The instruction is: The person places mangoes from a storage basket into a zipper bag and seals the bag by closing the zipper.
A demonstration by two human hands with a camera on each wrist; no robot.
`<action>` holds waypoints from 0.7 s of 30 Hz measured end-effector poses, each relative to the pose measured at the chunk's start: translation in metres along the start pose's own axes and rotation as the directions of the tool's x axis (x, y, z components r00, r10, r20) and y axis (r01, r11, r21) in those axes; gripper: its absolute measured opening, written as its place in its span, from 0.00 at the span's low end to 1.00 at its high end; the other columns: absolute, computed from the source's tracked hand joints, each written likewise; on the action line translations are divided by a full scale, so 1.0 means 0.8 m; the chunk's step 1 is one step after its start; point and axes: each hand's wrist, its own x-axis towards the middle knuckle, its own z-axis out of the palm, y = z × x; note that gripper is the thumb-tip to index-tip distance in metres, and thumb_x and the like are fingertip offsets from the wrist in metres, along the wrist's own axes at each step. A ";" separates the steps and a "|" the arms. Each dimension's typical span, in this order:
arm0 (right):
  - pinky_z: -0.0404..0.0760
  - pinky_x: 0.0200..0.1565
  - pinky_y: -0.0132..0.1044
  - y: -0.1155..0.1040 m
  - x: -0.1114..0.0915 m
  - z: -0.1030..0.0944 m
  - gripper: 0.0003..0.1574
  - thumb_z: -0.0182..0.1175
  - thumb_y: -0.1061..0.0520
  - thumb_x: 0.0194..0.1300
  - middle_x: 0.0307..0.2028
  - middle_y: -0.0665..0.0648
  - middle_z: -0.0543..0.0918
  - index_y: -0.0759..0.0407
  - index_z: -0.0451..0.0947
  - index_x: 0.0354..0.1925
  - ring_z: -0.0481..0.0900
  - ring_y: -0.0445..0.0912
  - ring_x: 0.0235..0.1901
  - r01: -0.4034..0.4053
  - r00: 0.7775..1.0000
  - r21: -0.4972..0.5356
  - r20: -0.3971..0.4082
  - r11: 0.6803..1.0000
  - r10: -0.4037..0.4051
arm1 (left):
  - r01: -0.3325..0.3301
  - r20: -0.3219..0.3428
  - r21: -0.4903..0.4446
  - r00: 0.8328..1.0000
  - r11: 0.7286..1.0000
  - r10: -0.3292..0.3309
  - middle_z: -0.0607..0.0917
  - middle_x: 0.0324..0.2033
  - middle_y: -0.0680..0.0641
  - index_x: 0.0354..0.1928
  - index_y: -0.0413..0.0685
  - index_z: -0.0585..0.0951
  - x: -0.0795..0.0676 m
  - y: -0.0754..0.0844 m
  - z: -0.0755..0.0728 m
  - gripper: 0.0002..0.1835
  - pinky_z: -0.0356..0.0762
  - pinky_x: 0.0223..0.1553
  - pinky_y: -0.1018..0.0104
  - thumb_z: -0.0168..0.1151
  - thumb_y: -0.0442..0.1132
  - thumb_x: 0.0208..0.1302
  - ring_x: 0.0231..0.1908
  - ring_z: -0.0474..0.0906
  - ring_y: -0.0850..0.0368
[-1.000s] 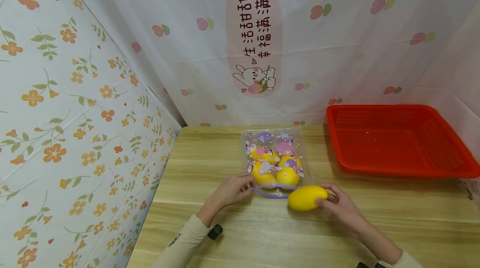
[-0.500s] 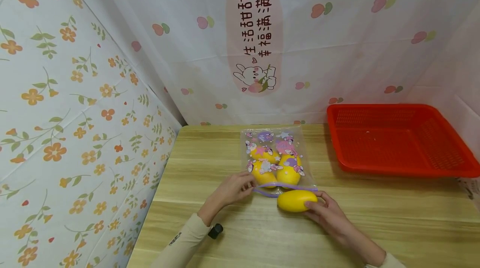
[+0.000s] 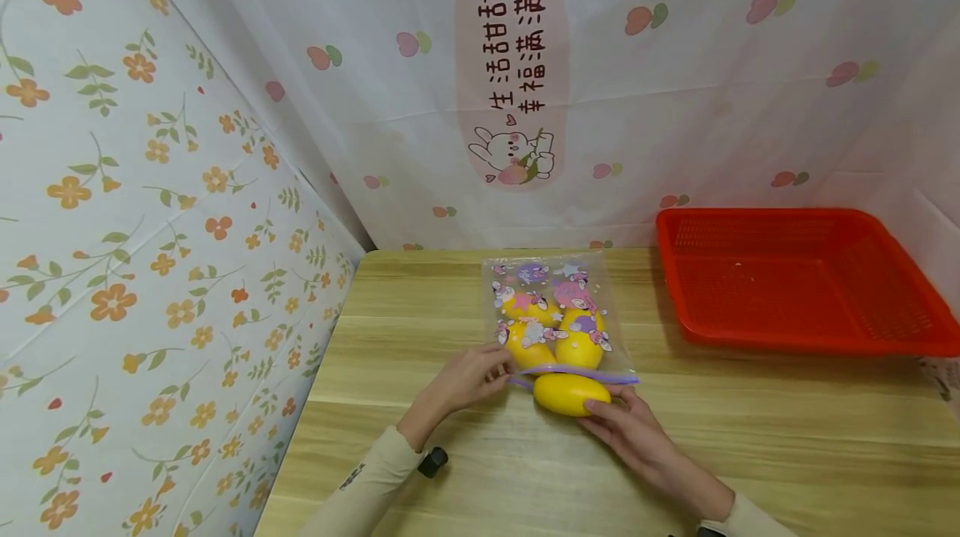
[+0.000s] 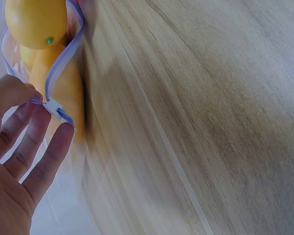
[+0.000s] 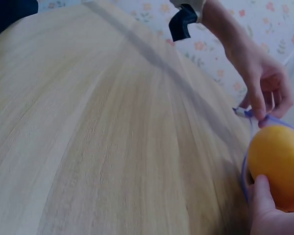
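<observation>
A clear zip bag [image 3: 617, 345] with cartoon prints lies on the table, its purple-edged mouth toward me. Three yellow mangoes [image 3: 579, 347] show through the plastic. My left hand [image 3: 472, 378] pinches the left corner of the mouth, by the white slider [image 4: 54, 106] in the left wrist view. Between the thumb and fingers of my right hand [image 3: 636, 435] is another yellow mango [image 3: 572, 394], lying sideways right at the bag's mouth. The left wrist view shows this mango's green-dotted end [image 4: 36, 22] between the parted purple edges. Some right fingers are hidden behind the mango.
A red plastic basket [image 3: 795, 343] stands at the back right of the wooden table [image 3: 420, 295]. Behind the table hangs a printed curtain [image 3: 360, 120], and a floral sheet [image 3: 187, 253] covers the left side.
My right hand has carried the mango leftward along the bag's mouth, from its right end to near the middle. The left hand has stayed at the bag's corner.
</observation>
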 end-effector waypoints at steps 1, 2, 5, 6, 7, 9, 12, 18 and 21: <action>0.74 0.60 0.53 0.001 0.001 0.001 0.34 0.61 0.68 0.71 0.66 0.72 0.57 0.67 0.53 0.66 0.76 0.58 0.55 0.000 1.000 0.007 -0.007 1.000 0.000 | 0.000 0.001 0.000 1.000 1.000 0.000 0.82 0.39 0.53 0.42 0.48 0.82 0.000 0.000 0.000 0.04 0.76 0.36 0.80 0.67 0.33 0.68 0.35 0.80 0.65; 0.74 0.60 0.53 0.002 0.001 0.002 0.34 0.60 0.68 0.71 0.66 0.72 0.57 0.67 0.52 0.66 0.76 0.58 0.55 0.002 1.000 0.015 -0.013 1.000 -0.002 | 0.001 0.002 0.003 1.000 1.000 -0.001 0.82 0.39 0.53 0.42 0.48 0.82 0.000 0.000 0.000 0.04 0.76 0.36 0.80 0.67 0.33 0.68 0.35 0.80 0.66; 0.74 0.60 0.53 0.004 0.001 0.004 0.33 0.59 0.69 0.71 0.66 0.72 0.57 0.68 0.52 0.66 0.77 0.57 0.55 0.010 1.000 0.026 -0.019 1.000 -0.010 | 0.005 0.004 0.004 1.000 1.000 -0.006 0.82 0.39 0.53 0.41 0.48 0.82 0.001 0.001 0.001 0.03 0.75 0.35 0.81 0.67 0.34 0.68 0.34 0.80 0.66; 0.74 0.60 0.53 0.005 0.001 0.005 0.33 0.58 0.70 0.72 0.66 0.72 0.57 0.68 0.52 0.66 0.76 0.57 0.55 0.015 1.000 0.033 -0.016 0.999 -0.015 | 0.007 0.003 0.004 1.000 1.000 -0.007 0.82 0.38 0.54 0.41 0.48 0.82 0.001 0.001 0.001 0.03 0.75 0.35 0.80 0.67 0.34 0.68 0.34 0.79 0.66; 0.74 0.60 0.53 0.005 0.001 0.006 0.33 0.58 0.70 0.72 0.66 0.73 0.57 0.68 0.52 0.66 0.76 0.57 0.55 0.019 1.000 0.037 -0.015 0.999 -0.019 | 0.008 0.001 0.004 1.000 1.000 -0.008 0.82 0.38 0.54 0.41 0.48 0.82 0.001 0.002 0.001 0.03 0.75 0.35 0.80 0.67 0.34 0.68 0.34 0.79 0.66; 0.74 0.60 0.53 0.006 0.002 0.009 0.33 0.58 0.70 0.72 0.66 0.73 0.57 0.68 0.52 0.66 0.76 0.57 0.55 0.022 1.000 0.047 -0.016 0.999 -0.021 | 0.010 0.000 0.008 1.000 1.000 -0.010 0.82 0.38 0.54 0.41 0.48 0.82 0.001 0.002 0.001 0.03 0.75 0.35 0.80 0.67 0.34 0.68 0.34 0.80 0.66; 0.73 0.61 0.53 0.009 0.004 0.014 0.32 0.58 0.70 0.72 0.66 0.72 0.57 0.67 0.53 0.65 0.77 0.56 0.55 0.020 1.000 0.071 -0.019 0.997 -0.018 | 0.014 0.000 0.014 1.000 1.000 -0.014 0.82 0.38 0.54 0.41 0.49 0.82 0.002 0.003 0.000 0.04 0.75 0.35 0.80 0.67 0.34 0.68 0.34 0.80 0.65; 0.73 0.61 0.52 0.018 0.011 0.024 0.28 0.57 0.70 0.72 0.67 0.71 0.56 0.68 0.54 0.62 0.77 0.56 0.54 0.027 1.000 0.106 -0.011 0.994 -0.026 | 0.016 0.007 0.007 1.000 1.000 -0.016 0.82 0.38 0.54 0.41 0.50 0.82 0.001 0.004 0.000 0.04 0.75 0.35 0.80 0.67 0.34 0.68 0.34 0.79 0.66; 0.74 0.60 0.52 0.021 0.014 0.027 0.28 0.58 0.69 0.72 0.67 0.72 0.56 0.68 0.54 0.61 0.77 0.56 0.54 0.030 1.000 0.117 -0.012 0.993 -0.029 | 0.014 0.015 -0.004 1.000 1.000 -0.014 0.82 0.39 0.53 0.41 0.50 0.82 0.001 0.003 0.001 0.04 0.75 0.36 0.81 0.67 0.33 0.68 0.34 0.79 0.67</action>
